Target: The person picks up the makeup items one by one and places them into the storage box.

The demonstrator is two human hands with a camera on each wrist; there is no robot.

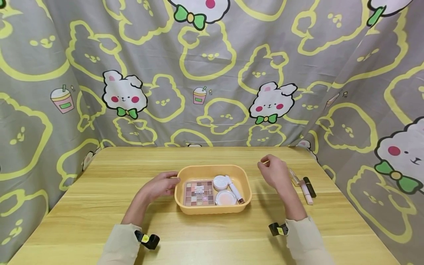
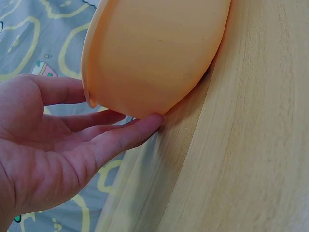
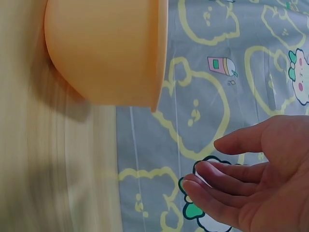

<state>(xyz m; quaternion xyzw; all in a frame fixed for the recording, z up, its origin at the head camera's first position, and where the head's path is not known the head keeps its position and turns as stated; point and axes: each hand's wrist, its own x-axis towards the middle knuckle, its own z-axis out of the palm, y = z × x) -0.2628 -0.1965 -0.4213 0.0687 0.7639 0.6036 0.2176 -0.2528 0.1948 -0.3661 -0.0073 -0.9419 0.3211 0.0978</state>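
Note:
A yellow-orange plastic basin (image 1: 212,209) stands on the table in the head view. In it lie an eyeshadow palette (image 1: 198,193), a white round case (image 1: 220,182), a powder compact (image 1: 226,198) and a white tube with a brown end (image 1: 236,190). My left hand (image 1: 163,186) holds the basin's left end; in the left wrist view one digit is at the rim and another touches the outer wall (image 2: 159,53). To the right of the basin, my right hand (image 1: 274,173) hovers with loosely bent fingers, and nothing shows between them in the right wrist view.
Beyond my right hand lie a pale pink tube (image 1: 306,193), a dark tube (image 1: 309,187) and a clear tube (image 1: 293,177), partly hidden by my forearm. A patterned grey curtain (image 1: 159,66) hangs around the wooden table (image 1: 212,243).

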